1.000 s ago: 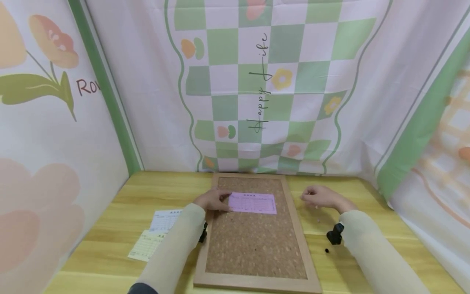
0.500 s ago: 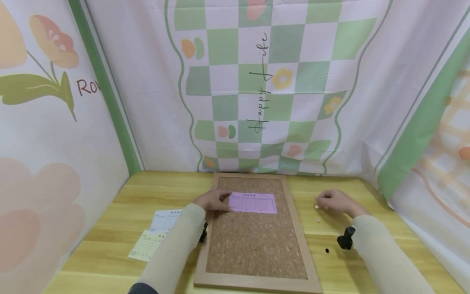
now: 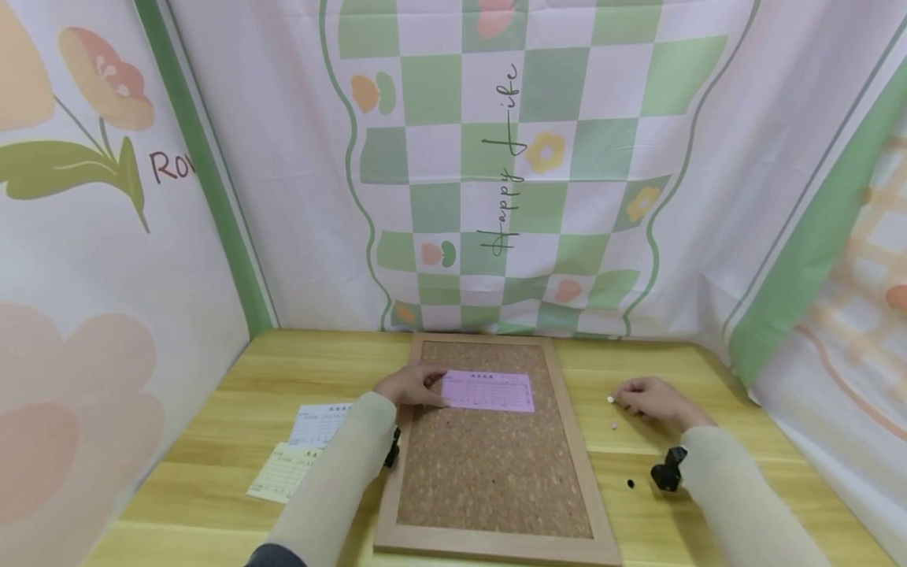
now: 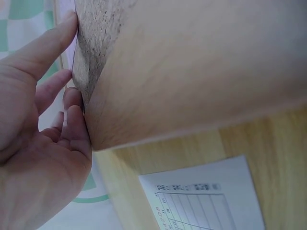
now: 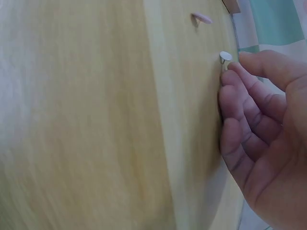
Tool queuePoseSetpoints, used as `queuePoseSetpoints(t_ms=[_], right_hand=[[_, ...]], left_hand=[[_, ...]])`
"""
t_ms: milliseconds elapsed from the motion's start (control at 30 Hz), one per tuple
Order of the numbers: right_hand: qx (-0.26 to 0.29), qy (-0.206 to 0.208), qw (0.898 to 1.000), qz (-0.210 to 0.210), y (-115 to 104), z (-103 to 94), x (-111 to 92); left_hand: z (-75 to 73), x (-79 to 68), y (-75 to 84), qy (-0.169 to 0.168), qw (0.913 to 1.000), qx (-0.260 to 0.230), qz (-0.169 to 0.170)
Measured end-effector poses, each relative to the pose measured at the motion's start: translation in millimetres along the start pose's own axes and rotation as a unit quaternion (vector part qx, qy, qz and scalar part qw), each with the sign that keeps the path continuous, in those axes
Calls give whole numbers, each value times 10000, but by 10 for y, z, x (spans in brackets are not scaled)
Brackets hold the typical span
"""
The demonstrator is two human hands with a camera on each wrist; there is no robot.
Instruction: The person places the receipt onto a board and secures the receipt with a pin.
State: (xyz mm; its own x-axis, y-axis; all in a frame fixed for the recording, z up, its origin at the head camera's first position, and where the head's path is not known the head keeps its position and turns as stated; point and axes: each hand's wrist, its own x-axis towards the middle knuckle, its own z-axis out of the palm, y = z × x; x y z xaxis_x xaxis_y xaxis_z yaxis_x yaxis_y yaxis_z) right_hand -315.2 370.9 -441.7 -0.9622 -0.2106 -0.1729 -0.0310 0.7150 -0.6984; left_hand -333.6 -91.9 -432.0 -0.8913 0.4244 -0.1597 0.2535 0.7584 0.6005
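Observation:
A pink printed slip (image 3: 489, 391) lies on the upper part of a wood-framed corkboard (image 3: 489, 472). My left hand (image 3: 414, 386) rests at its left edge, thumb at the lower corner and forefinger at the upper one. The left wrist view shows this hand (image 4: 43, 105) with its other fingers bent against the frame. On the table right of the board, my right hand (image 3: 655, 400) reaches to a white thumbtack (image 5: 225, 57). Thumb and forefinger tips are right beside the tack, slightly parted. A pink thumbtack (image 5: 201, 18) lies close by.
White (image 3: 319, 425) and yellow (image 3: 283, 472) printed slips lie left of the board, partly behind my left sleeve. A small black piece (image 3: 631, 483) sits on the table near the board's right side. A patterned curtain (image 3: 496, 157) hangs behind the table.
My right hand has moved right, away from the board, to the white thumbtack, which now shows at its fingertips. The left hand and pink slip stay in place.

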Motion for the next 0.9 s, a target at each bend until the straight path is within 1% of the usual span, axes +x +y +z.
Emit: queuePoseSetpoints(t_ms=[167, 467, 700, 800, 900], right_hand=[[26, 118, 9999, -38, 12, 51, 10], [-207, 268, 9993, -157, 12, 90, 10], [-177, 326, 9993, -29, 46, 96, 43], [-222, 306, 9993, -62, 51, 89, 53], [-232, 338, 9992, -8, 46, 85, 57]], left_hand=[[-9, 1, -4, -9, 10000, -33, 9], [-4, 8, -26, -47, 9998, -177, 41], [-12, 4, -11, -89, 9996, -257, 105], [-15, -1, -14, -93, 9995, -293, 122], [-19, -6, -19, -85, 9994, -282, 161]])
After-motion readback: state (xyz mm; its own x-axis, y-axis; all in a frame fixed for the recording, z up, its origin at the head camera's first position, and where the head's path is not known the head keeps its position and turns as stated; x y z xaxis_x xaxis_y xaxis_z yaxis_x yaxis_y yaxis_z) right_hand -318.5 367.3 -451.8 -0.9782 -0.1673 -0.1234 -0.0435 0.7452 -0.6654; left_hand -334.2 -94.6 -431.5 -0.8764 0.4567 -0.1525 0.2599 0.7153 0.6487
